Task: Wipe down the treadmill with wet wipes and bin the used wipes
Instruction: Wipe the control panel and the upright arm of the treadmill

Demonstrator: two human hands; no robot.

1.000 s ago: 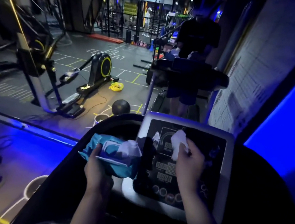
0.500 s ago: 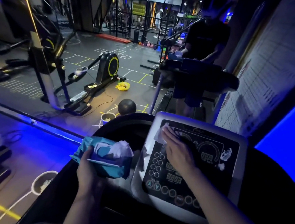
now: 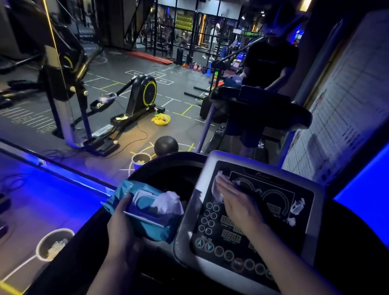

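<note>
Gym console point(image 3: 246, 246): wipe point(image 3: 217, 189) lies under straight, joined fingers point(image 3: 227, 187) of right hand point(image 3: 240, 205); left hand point(image 3: 123, 225) grips pack point(image 3: 123, 191).

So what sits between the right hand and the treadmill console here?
A white wet wipe, pressed flat under the right hand onto the console at its upper left. Only its left edge shows, in the head view.

The floor point(image 3: 184, 92) bears a bin point(image 3: 54, 244), ball point(image 3: 166, 146), yellow bag point(image 3: 161, 119).

A second ago the right hand point(image 3: 238, 204) pinched the wet wipe point(image 3: 217, 187) bunched over the treadmill console point(image 3: 215, 243); now its straight fingers press the wipe flat beneath them.
</note>
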